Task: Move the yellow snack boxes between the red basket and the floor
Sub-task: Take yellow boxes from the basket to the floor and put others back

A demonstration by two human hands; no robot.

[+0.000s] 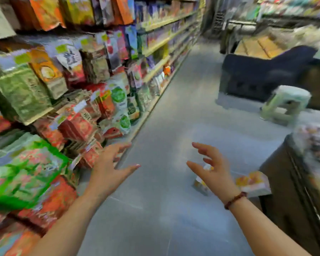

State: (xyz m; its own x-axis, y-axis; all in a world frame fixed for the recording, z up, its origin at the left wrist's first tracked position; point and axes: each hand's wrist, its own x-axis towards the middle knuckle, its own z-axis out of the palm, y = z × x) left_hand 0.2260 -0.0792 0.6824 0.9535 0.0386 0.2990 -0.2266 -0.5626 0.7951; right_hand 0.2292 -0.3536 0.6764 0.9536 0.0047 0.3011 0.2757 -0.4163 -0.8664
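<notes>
step: seemingly between carries; both hands are held out over the floor (164, 209) with nothing in them.
left hand (109, 169): fingers straight and spread, empty, near the shelves (81, 89).
right hand (212, 170): fingers loosely spread, empty.
yellow snack boxes (251, 182): on the floor at the right beside a dark counter (284, 209), partly behind the right hand; blurred.
red basket: not in view.
next move: probably lowering to the boxes and closing on one, then finding the basket.

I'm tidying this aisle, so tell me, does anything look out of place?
Yes: yellow boxes lie on the floor by the dark cabinet, partly behind the right hand, not on the shelves. The blur hides any damage.
</notes>
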